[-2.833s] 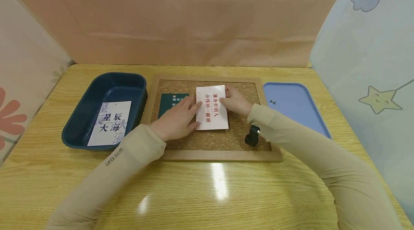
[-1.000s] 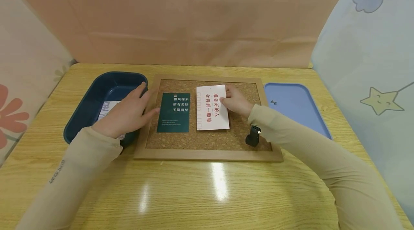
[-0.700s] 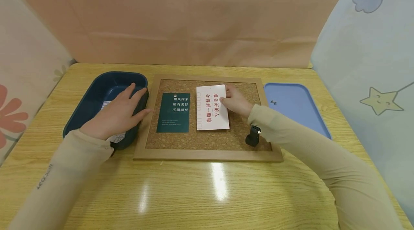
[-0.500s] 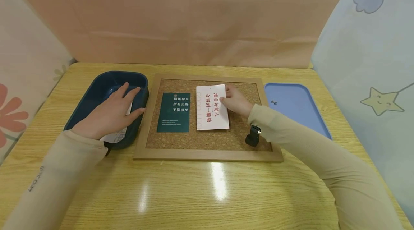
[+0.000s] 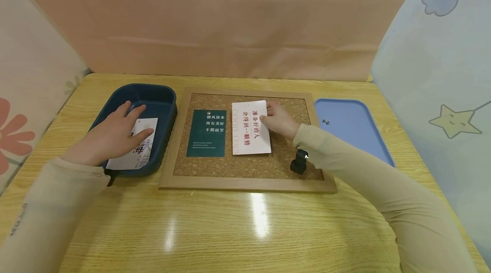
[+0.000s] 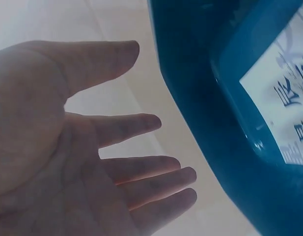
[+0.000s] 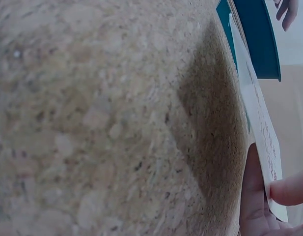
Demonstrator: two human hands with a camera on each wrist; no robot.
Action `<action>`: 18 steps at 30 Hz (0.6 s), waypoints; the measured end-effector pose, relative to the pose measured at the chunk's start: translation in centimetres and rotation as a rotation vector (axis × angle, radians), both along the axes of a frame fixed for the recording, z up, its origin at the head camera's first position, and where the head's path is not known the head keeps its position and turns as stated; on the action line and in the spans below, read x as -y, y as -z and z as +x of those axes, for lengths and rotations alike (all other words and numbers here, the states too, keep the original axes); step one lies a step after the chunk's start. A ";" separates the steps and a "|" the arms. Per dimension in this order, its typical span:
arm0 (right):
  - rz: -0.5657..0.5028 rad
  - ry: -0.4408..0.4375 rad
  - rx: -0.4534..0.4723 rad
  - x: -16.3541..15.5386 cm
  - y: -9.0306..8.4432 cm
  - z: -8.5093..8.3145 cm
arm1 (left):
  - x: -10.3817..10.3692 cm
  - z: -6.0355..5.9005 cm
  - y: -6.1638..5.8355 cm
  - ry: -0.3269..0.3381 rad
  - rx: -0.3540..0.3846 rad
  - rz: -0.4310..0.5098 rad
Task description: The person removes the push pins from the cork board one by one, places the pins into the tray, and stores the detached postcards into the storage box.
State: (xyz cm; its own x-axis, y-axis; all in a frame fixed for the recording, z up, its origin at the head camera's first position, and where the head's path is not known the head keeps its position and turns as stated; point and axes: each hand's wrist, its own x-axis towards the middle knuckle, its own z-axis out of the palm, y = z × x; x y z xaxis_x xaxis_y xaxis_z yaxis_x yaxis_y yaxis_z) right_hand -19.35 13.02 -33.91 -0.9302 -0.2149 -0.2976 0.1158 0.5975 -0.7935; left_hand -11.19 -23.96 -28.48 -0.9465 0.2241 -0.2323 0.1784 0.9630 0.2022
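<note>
My right hand [image 5: 281, 119] pinches the right edge of a white card [image 5: 245, 130] with red Chinese characters, thumb on top and fingers beneath. In the right wrist view the card [image 7: 257, 118] is tilted over the cork, casting a shadow. Over the dark blue bin [image 5: 161, 153] hangs my left hand [image 5: 111, 134], fingers spread and holding nothing. Another white card [image 5: 143, 149], with dark characters, lies in that bin, partly hidden by the hand. A green card [image 5: 206, 134] lies on the left of the wood-framed corkboard [image 5: 245, 169], a pin [image 5: 209, 113] at its top.
Right of the corkboard lies a light blue tray [image 5: 350, 123] bearing small metallic pins [image 5: 325, 122]. The wooden table [image 5: 215, 230] runs up to a brown paper backdrop [image 5: 238, 30]. Patterned sheets [image 5: 441, 72] flank it on both sides.
My left hand has come off the white card with red characters and moved left over the bin, uncovering the green card. My right hand has stayed at the card's edge.
</note>
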 end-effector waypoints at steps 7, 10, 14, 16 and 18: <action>-0.015 0.005 0.014 0.0 0.1 -0.1 | 2.2 0.2 0.4 -0.025 0.022 -0.010; -0.020 0.006 0.019 -0.1 0.2 -0.2 | 3.1 0.3 0.7 -0.034 0.033 -0.018; -0.022 0.004 0.021 -0.2 0.2 -0.3 | 4.1 0.4 0.9 -0.059 0.046 -0.032; -0.022 0.002 0.020 -0.2 0.2 -0.3 | 4.4 0.5 1.0 -0.072 0.049 -0.036; -0.017 -0.005 0.015 -0.2 0.1 -0.2 | 4.8 0.6 1.1 -0.079 0.049 -0.040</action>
